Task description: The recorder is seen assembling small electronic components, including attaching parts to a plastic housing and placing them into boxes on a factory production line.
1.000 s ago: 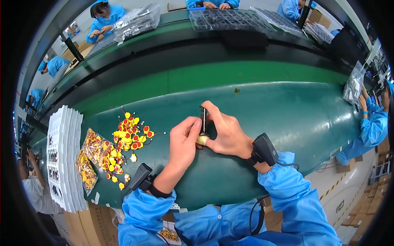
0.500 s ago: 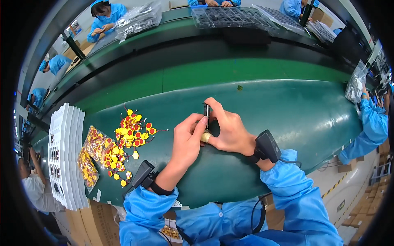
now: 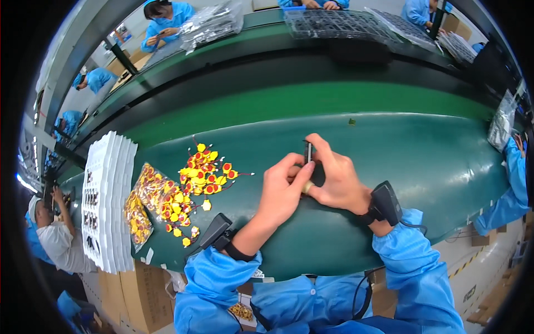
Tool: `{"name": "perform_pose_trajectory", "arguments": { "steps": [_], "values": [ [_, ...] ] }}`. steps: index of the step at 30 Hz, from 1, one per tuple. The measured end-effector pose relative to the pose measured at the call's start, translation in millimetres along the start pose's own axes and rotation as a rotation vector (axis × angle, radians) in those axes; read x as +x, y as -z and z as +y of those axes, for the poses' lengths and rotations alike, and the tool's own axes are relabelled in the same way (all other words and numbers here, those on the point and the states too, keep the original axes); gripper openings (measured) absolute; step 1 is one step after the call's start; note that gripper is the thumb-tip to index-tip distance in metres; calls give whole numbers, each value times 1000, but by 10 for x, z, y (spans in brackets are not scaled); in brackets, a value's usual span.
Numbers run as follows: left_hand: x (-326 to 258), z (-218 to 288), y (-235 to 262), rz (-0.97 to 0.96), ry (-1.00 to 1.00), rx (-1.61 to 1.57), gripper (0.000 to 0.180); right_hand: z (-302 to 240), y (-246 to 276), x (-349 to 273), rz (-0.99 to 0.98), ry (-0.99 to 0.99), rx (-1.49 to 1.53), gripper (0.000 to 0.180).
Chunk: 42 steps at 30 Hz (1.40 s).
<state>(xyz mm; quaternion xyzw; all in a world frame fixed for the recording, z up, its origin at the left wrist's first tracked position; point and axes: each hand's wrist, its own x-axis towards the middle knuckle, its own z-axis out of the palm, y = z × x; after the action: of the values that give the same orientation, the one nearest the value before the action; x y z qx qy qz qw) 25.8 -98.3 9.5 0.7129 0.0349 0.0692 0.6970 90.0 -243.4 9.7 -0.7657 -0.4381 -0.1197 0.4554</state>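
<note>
Above the middle of the green mat, my left hand [image 3: 282, 186] and my right hand [image 3: 340, 179] meet around a small dark rectangular part [image 3: 308, 151] with a light edge, held upright. My left thumb and fingers pinch its near side. The right index finger reaches over its far end, and the right thumb, wrapped in a beige finger cover [image 3: 307, 187], bends in below. Most of the part is hidden by my fingers. To the left lies a loose pile of yellow and red disc-shaped components [image 3: 203, 172] with thin wires.
Plastic bags [image 3: 151, 186] of the same components lie beside the pile. A stack of white trays [image 3: 108, 206] stands at the mat's left end. Beyond the green mat [image 3: 411, 150] runs a conveyor line with black trays [image 3: 339, 25] and blue-clad co-workers. Another person's sleeve [image 3: 514, 186] is at the right.
The whole scene has shifted to the right in the picture as the view turned left. My hands keep nearly the same grip on the dark part.
</note>
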Motion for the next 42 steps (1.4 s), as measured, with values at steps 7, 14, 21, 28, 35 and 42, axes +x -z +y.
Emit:
{"name": "perform_pose_trajectory", "arguments": {
  "steps": [7, 14, 21, 28, 35, 42],
  "values": [
    [14, -11, 57, -10, -10, 51, 16, 25, -43, 7, -15, -14, -38, 77],
    [22, -18, 38, -29, -66, 22, 19, -17, -78, 9, 36, -108, 25, 76],
    [4, -15, 29, 149, -111, 106, 14, 21, -87, 48, 80, -204, 56, 78],
    [-146, 79, 185, 316, -304, 111, 9, 79, -83, 110, 45, -273, -36, 80],
    [-1216, 1047, -223, -138, -422, -938, 17, 215, -88, 178, -52, -200, -35, 76],
    [-1234, 1361, -508, -826, -435, -1352, 13, 338, -10, 90, 0, -175, -81, 70]
  ]
}}
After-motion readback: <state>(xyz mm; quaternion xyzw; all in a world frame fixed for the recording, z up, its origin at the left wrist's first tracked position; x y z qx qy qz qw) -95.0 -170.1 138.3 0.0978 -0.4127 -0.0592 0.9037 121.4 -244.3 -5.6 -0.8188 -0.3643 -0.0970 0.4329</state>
